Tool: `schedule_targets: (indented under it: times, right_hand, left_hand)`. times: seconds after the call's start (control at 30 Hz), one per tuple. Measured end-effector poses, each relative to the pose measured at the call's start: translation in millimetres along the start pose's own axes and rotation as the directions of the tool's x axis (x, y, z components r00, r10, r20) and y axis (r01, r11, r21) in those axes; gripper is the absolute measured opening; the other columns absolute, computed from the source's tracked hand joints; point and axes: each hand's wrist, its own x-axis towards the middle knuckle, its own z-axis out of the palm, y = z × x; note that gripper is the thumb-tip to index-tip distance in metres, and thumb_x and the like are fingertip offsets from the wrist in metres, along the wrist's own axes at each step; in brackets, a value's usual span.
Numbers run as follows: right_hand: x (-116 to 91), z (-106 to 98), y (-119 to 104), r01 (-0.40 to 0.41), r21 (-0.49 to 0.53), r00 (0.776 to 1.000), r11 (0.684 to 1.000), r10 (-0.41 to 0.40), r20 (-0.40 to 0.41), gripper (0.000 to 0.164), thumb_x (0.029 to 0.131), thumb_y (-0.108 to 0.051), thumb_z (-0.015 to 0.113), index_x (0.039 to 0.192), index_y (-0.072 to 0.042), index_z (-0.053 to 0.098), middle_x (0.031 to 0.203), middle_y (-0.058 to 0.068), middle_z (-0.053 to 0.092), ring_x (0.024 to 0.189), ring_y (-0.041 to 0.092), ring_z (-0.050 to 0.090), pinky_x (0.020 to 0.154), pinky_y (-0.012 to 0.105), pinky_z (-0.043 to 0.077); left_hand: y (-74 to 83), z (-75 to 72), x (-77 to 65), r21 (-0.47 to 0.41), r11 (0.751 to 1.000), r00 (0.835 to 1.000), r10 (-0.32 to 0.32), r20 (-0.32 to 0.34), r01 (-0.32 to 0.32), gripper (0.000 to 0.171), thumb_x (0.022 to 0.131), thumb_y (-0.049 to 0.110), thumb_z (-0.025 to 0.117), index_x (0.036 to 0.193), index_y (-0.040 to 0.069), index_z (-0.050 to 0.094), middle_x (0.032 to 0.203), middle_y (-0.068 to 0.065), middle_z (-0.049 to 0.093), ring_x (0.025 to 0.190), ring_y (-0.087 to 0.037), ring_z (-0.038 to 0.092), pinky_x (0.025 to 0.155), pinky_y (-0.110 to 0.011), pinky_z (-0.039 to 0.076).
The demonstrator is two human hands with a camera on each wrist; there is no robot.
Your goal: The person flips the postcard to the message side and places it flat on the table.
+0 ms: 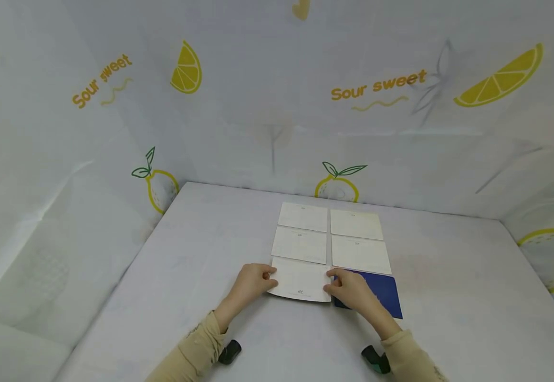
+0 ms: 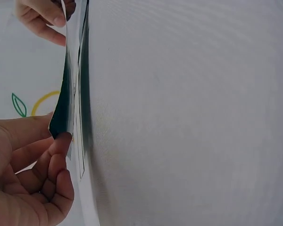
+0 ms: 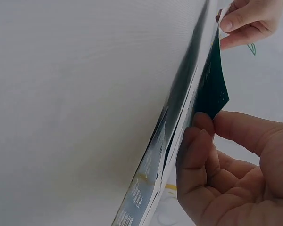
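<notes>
A white card (image 1: pixel 300 277) with small print near its front edge is held between both hands, low over the table. My left hand (image 1: pixel 250 283) pinches its left edge between thumb and fingers. At the opposite edge, my right hand (image 1: pixel 351 289) grips it the same way. Both wrist views show the card slightly bowed, with a dark green underside (image 2: pixel 61 113) (image 3: pixel 212 84). Partly beneath the right hand lies a dark blue card (image 1: pixel 386 292). Beyond the hands, several white cards lie in two columns, among them a near left one (image 1: pixel 299 245) and a near right one (image 1: pixel 360 254).
The cards lie on a white-covered table (image 1: pixel 200 233). Behind it hangs a white sheet (image 1: pixel 257 106) printed with lemons and lettering. Near the wrists are two black objects, one left (image 1: pixel 230 352) and one right (image 1: pixel 375 359), beside the sleeves.
</notes>
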Motion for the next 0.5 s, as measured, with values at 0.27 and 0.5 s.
schedule_targets:
  times: [0.27, 0.5]
  right_hand:
    - [4.3, 3.1, -4.2, -0.002, -0.049, 1.0, 0.999, 0.004, 0.03, 0.037, 0.081, -0.014, 0.068, 0.113, 0.003, 0.062, 0.072, 0.002, 0.061, 0.06, 0.012, 0.05, 0.053, 0.025, 0.04]
    - [10.1, 5.1, -7.1, -0.003, -0.064, 0.999, 0.998, 0.006, 0.054, 0.035, 0.081, -0.013, 0.068, 0.111, 0.004, 0.062, 0.075, 0.004, 0.065, 0.062, 0.012, 0.054, 0.054, 0.026, 0.043]
  left_hand:
    - [-0.7, 0.4, 1.8, 0.085, 0.996, 1.0, 0.027, -0.001, -0.027, 0.028, 0.076, 0.009, 0.073, 0.101, -0.002, 0.07, 0.06, 0.004, 0.054, 0.052, -0.004, 0.036, 0.047, -0.014, 0.03]
    - [-0.8, 1.2, 5.6, 0.153, 0.988, 1.0, 0.011, 0.015, -0.013, 0.028, 0.075, 0.009, 0.072, 0.101, -0.002, 0.071, 0.064, 0.0, 0.061, 0.055, -0.005, 0.039, 0.05, -0.016, 0.033]
